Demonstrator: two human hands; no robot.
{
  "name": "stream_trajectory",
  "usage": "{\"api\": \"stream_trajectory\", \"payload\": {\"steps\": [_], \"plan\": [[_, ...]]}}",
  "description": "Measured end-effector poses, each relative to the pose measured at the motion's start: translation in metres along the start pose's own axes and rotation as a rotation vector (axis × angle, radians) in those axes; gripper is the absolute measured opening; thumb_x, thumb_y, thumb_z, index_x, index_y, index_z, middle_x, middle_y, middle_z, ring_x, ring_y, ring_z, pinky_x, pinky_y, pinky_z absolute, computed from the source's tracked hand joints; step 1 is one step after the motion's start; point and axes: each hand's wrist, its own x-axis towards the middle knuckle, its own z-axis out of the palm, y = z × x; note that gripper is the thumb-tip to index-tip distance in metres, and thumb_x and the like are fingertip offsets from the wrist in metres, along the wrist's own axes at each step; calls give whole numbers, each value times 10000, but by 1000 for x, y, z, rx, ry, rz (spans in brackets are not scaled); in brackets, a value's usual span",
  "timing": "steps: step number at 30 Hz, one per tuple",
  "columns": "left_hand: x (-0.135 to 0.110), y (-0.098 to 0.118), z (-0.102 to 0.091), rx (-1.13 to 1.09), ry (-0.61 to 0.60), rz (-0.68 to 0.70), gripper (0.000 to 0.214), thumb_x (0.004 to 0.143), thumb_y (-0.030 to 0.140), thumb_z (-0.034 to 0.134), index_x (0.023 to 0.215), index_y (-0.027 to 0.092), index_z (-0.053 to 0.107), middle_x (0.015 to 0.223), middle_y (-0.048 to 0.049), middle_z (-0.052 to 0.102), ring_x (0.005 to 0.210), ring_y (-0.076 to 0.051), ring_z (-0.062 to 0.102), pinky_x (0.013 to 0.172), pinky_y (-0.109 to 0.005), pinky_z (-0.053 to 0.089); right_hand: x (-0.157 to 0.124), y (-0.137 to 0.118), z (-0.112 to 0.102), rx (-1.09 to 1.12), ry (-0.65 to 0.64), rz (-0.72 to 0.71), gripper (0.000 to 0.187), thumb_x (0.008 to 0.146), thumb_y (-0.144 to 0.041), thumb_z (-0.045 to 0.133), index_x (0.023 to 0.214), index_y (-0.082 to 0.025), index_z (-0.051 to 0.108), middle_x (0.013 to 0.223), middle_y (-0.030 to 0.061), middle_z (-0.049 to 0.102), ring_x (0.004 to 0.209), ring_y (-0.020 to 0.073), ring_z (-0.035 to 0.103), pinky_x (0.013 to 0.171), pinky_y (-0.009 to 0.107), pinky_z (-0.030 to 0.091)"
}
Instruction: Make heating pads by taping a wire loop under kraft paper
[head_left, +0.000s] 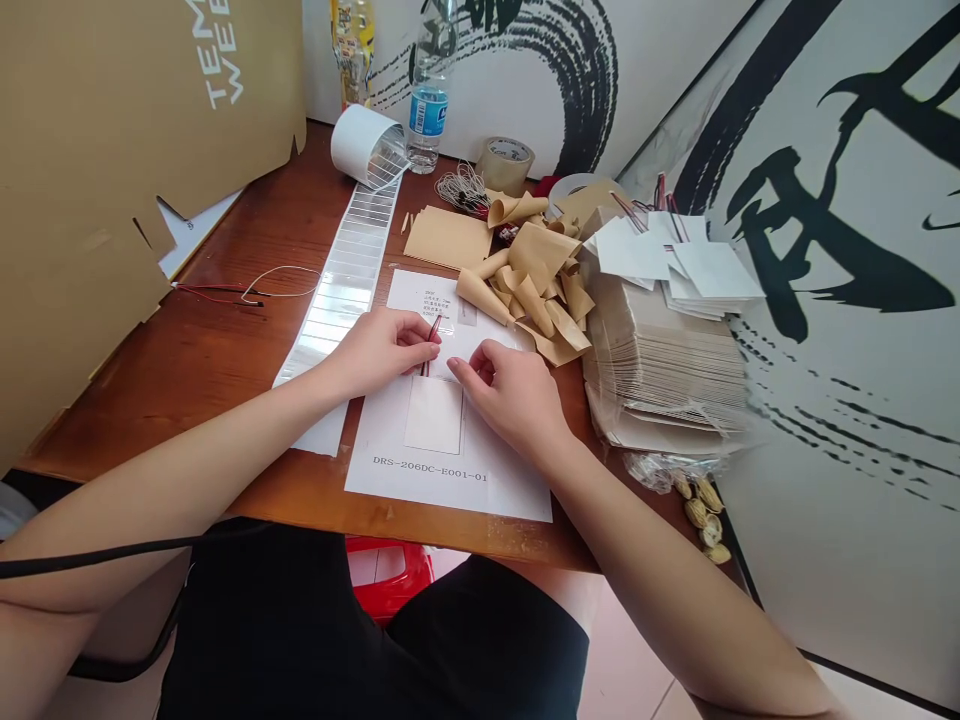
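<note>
My left hand (394,348) is closed in a pinch on thin red and black wires (435,328) that stick up past the fingertips. Below the pinch, the wires run down to the top edge of a white card (435,415). The card lies flat on a printed paper sheet (390,485) marked DRS-206DC-E001-01. Close to the card's upper right is my right hand (510,390), its fingers loosely curled and the thumb apart from them; I see nothing in it. A strip of silvery labels (349,255) runs beside my left hand.
Crumpled brown paper pieces (536,285) and a brown stack (450,238) lie beyond the sheet. At right, white cards (705,270) top a wrapped cardboard stack (667,370). A water bottle (427,115), tape roll (506,162) and label roll (364,145) stand behind; a large carton (150,180) is left.
</note>
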Motion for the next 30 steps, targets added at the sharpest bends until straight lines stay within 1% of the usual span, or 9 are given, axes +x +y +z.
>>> {"api": "stream_trajectory", "payload": {"steps": [2, 4, 9, 14, 17, 20, 25, 27, 30], "plan": [[1, -1, 0, -27, 15, -23, 119, 839, 288, 714, 867, 173, 702, 714, -13, 715, 610, -108, 610, 646, -286, 478, 0, -1, 0, -7, -3, 2, 340, 933, -509, 564, 745, -227, 545, 753, 8, 690, 696, 178, 561, 586, 300, 297], [2, -2, 0, -36, 23, -40, 125, 836, 296, 721, 854, 174, 698, 723, -18, 714, 593, -102, 592, 627, -286, 479, 0, -2, -1, -11, -11, 4, 334, 933, -506, 561, 748, -228, 543, 762, 11, 695, 708, 183, 569, 586, 297, 292], [4, -2, -3, -85, 6, -70, 164, 844, 332, 725, 907, 181, 718, 871, -56, 751, 755, -139, 667, 699, -301, 543, 0, -4, -4, -22, -39, 6, 307, 936, -480, 552, 760, -229, 555, 788, 21, 707, 738, 194, 589, 593, 298, 298], [6, 2, -4, -140, 12, -133, 145, 843, 281, 724, 935, 168, 716, 969, -78, 754, 849, -153, 697, 735, -302, 571, 0, -4, -5, -36, -44, 15, 287, 933, -474, 557, 781, -232, 580, 783, 24, 704, 761, 203, 599, 599, 301, 309], [7, 4, -4, -154, 21, -159, 112, 826, 244, 735, 897, 169, 692, 926, -67, 738, 810, -145, 688, 734, -312, 571, 0, -3, -3, -61, -42, 3, 284, 938, -472, 547, 791, -231, 583, 792, 29, 707, 751, 203, 595, 597, 301, 303], [8, 6, -3, -164, 23, -176, 107, 823, 245, 737, 860, 174, 666, 876, -53, 723, 782, -140, 679, 729, -317, 566, 1, -2, -2, -98, -33, -8, 289, 943, -475, 534, 799, -229, 580, 802, 38, 710, 734, 203, 587, 590, 302, 292], [11, 8, -2, -170, 20, -200, 128, 859, 274, 696, 822, 172, 628, 814, -40, 709, 747, -125, 666, 690, -278, 539, 1, -2, 0, -124, -21, -21, 280, 948, -462, 531, 803, -228, 579, 805, 42, 710, 732, 207, 584, 589, 299, 286], [11, 10, -3, -177, 7, -210, 130, 858, 271, 691, 816, 174, 615, 828, -40, 719, 739, -120, 666, 691, -273, 532, 1, -3, 0, -143, -25, -22, 267, 948, -450, 536, 814, -225, 588, 811, 52, 712, 743, 214, 589, 590, 300, 286], [10, 11, -7, -193, -46, -218, 126, 839, 265, 710, 828, 178, 620, 878, -45, 746, 777, -123, 679, 731, -277, 534, 1, -3, 1, -151, -27, -17, 262, 947, -455, 542, 830, -227, 596, 825, 57, 717, 747, 220, 596, 587, 300, 281]]}}
